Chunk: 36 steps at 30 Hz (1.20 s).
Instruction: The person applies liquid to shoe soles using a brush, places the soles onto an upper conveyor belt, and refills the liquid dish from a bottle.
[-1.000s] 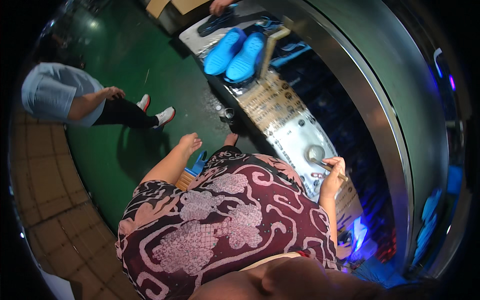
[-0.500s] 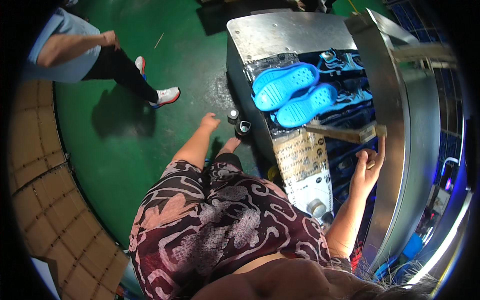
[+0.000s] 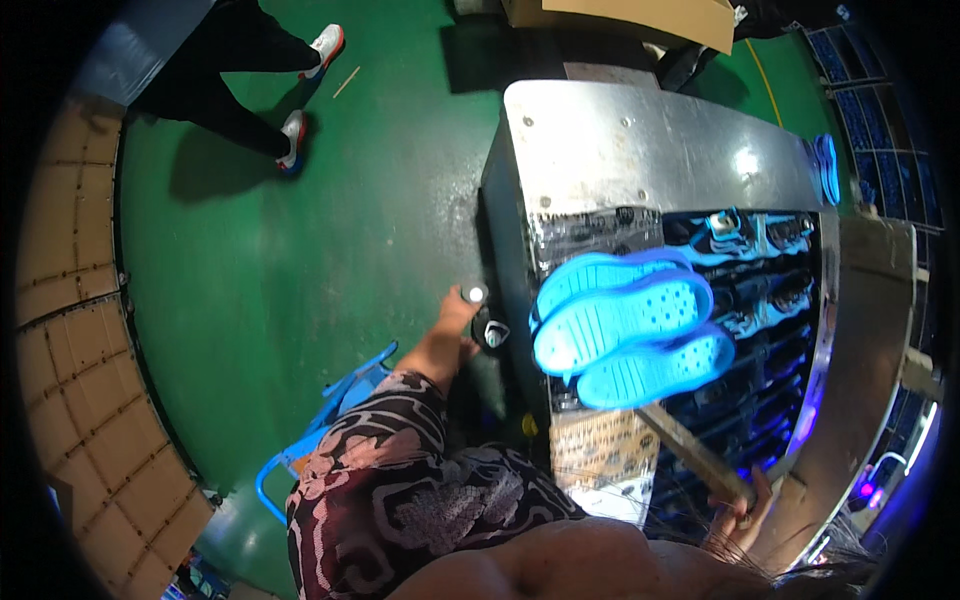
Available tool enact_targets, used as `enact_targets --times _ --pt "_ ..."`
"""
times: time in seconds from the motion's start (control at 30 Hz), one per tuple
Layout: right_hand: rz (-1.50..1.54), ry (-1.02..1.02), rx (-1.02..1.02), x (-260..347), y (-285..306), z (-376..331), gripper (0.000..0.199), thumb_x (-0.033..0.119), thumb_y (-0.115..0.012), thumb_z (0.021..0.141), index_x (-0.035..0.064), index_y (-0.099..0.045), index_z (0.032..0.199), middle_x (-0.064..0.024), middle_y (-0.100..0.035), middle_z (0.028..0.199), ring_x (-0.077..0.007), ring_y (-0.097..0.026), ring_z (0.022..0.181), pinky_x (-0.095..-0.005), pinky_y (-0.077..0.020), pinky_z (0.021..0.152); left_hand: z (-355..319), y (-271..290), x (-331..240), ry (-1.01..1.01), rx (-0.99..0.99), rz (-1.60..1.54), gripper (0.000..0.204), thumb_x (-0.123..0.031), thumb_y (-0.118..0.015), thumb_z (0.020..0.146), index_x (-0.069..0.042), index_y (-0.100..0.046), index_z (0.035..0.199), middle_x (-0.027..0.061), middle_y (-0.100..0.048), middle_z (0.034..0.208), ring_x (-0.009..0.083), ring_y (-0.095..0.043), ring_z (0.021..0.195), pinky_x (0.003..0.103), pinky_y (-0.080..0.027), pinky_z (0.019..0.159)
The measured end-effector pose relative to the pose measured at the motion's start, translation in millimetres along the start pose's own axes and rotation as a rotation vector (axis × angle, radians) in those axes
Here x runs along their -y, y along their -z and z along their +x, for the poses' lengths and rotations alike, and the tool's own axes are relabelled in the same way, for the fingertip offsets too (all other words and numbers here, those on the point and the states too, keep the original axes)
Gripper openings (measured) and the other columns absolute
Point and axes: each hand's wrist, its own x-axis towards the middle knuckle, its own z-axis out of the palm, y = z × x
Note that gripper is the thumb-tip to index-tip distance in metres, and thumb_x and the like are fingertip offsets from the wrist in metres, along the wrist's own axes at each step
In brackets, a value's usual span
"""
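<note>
My left hand (image 3: 455,308) reaches down beside the machine, its fingers closed around a dark bottle with a pale cap (image 3: 474,294). Right next to it stands another dark bottle with a looped lid (image 3: 492,334). Low on the right, my right hand (image 3: 738,518) curls its fingers around the near end of a wooden bar (image 3: 690,452); part of the hand is hidden by hair. Beyond the bar, bright blue foam clogs (image 3: 622,322) lie overlapped, hole-patterned toes to the right. Cardboard wrapped in printed tape (image 3: 600,447) lies below them.
A metal-topped machine (image 3: 690,135) holds dark trays with blue straps (image 3: 760,235). More blue clogs (image 3: 826,170) sit at its far right. A blue stool (image 3: 335,410) stands left of my legs. Cartons (image 3: 70,390) line the left. Another person's shoes (image 3: 292,142) are on the green floor.
My left hand has moved onto the capped bottle. My right hand has curled its fingers around the bar's end. The view has shifted, and the other person has stepped away.
</note>
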Motion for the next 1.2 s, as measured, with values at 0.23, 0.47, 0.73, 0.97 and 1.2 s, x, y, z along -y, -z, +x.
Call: enact_targets --times 0.23,0.47,0.73,0.97,1.2 --pt "-0.171 0.016 0.012 -9.5 -10.3 17.1 0.051 0.035 -0.047 0.094 -0.0042 -0.040 0.126 -0.0134 -0.053 0.108 -0.0130 -0.052 0.073 -0.0233 -0.0423 0.066 41.7 -55.9 30.4 0.003 -0.061 0.103 0.089 -0.033 -0.079 0.064 -0.006 -0.034 0.136 0.0230 -0.050 0.122 0.0385 -0.051 0.111 0.040 -0.042 0.096" --pt "-0.287 0.023 -0.014 -24.7 -15.9 18.3 0.049 0.034 -0.048 0.093 -0.0045 -0.041 0.123 -0.0150 -0.054 0.103 -0.0141 -0.053 0.072 -0.0245 -0.0429 0.064 72.0 -107.2 42.5 -0.140 0.013 0.206 0.053 -0.021 -0.068 0.075 -0.015 -0.049 0.124 0.0219 -0.051 0.110 0.0403 -0.057 0.098 0.045 -0.048 0.084" --pt "-0.399 0.075 -0.030 -19.8 -16.5 13.6 0.048 0.033 -0.049 0.092 -0.0048 -0.042 0.120 -0.0169 -0.056 0.099 -0.0152 -0.054 0.070 -0.0258 -0.0436 0.063 78.5 -109.0 34.6 0.132 0.034 -0.239 0.029 -0.020 -0.059 0.079 -0.011 -0.054 0.107 0.0213 -0.055 0.105 0.0377 -0.059 0.092 0.044 -0.049 0.078" --pt "-0.619 0.330 -0.092 -10.6 13.9 -6.6 0.046 0.033 -0.050 0.091 -0.0051 -0.043 0.117 -0.0186 -0.058 0.094 -0.0163 -0.054 0.069 -0.0270 -0.0442 0.061 26.2 -23.0 47.6 -0.341 -0.197 0.303 0.014 -0.011 -0.055 0.078 -0.013 -0.061 0.090 0.0211 -0.052 0.102 0.0413 -0.058 0.077 0.047 -0.049 0.067" --pt "-0.123 0.048 -0.045 -10.6 12.8 -7.1 0.040 0.021 -0.050 0.093 0.0024 -0.043 0.127 -0.0075 -0.057 0.088 -0.0134 -0.053 0.067 -0.0244 -0.0449 0.061 -135.2 134.6 -5.8 -0.766 -0.150 0.352 0.033 -0.016 -0.067 0.066 -0.015 -0.062 0.099 0.0136 -0.049 0.095 0.0345 -0.057 0.078 0.044 -0.048 0.066"
